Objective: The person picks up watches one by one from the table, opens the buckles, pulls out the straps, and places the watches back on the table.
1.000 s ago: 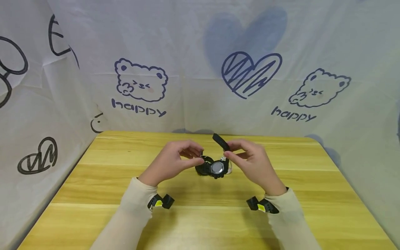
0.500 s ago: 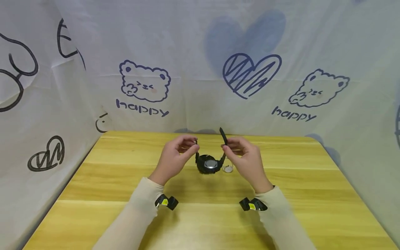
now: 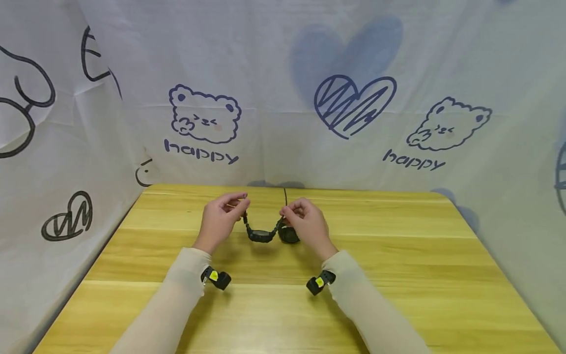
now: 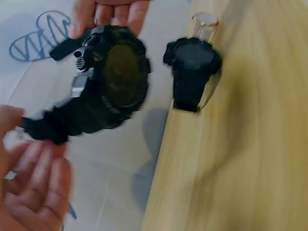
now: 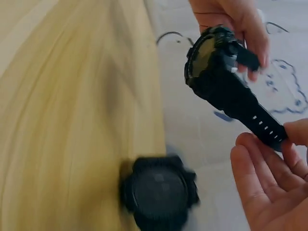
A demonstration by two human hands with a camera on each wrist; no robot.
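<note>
Between both hands hangs a black wristwatch (image 3: 261, 237), its strap undone and raised at both ends. My left hand (image 3: 221, 220) pinches the buckle-side strap end between thumb and fingers. My right hand (image 3: 308, 227) pinches the other strap half, which has a row of holes, clear in the right wrist view. The watch (image 4: 122, 77) is in the air, its round dial turned toward the table side. Just behind the right hand's fingers a second black watch (image 3: 289, 235) rests on the table, dial up, with its strap lying toward the front in the left wrist view.
A small watch (image 4: 206, 20) with a pale gold rim lies beyond the second black watch; the right hand hides it in the head view. The wooden table (image 3: 283, 314) ends at a white cloth (image 3: 274, 73) with drawings. Each wrist wears a black strap.
Both hands have moved left with the watch, away from above the second black watch. The held watch has turned from showing its silver back to edge-on. The small watch has become hidden in the head view.
</note>
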